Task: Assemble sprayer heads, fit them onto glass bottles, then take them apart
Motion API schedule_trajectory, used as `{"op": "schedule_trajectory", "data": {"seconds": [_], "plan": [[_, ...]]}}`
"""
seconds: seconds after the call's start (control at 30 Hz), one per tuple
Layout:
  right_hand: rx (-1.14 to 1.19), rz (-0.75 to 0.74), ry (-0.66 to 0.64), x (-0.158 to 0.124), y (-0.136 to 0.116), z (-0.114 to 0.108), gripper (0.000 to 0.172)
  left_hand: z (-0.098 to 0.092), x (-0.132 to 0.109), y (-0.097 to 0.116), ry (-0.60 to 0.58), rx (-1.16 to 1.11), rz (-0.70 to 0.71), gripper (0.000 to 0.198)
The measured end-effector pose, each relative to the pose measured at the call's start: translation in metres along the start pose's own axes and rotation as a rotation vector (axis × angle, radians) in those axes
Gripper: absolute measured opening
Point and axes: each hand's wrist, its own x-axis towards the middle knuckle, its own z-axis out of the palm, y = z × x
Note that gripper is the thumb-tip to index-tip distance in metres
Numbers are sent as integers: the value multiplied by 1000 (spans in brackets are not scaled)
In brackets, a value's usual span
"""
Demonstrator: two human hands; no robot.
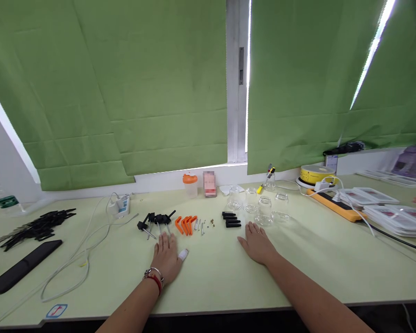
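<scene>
My left hand [167, 261] lies flat on the pale table, fingers spread, with a white wrap on its thumb. Just beyond its fingertips are several black-headed metal rods [156, 222]. To their right sit several orange bent pieces [186, 225], a few small silver pins [199, 225] and tiny brass-coloured bits [212, 223]. My right hand [257, 243] also rests flat, holding nothing. Nearest to it are a row of black cylindrical parts [231, 219], one with bristles, and several clear glass cups [264, 210], seemingly upside down.
Behind stand an orange-lidded cup [190, 185] and a phone [210, 184]. On the left are black parts [43, 226], a black slab [24, 267], a white cable [86, 252] and a power strip [123, 206]. An orange power strip [336, 204] and stacked white frames [397, 219] lie right.
</scene>
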Motion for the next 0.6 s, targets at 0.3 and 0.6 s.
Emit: {"op": "schedule_trajectory", "data": {"seconds": [0.3,0.6], "plan": [[13,-6,22,-2,0,-2,73,-20,24,1,84,101,127,39],[-42,-329,361,2,-40,-17,24,-49,82,-36,199,234,198,48]]}}
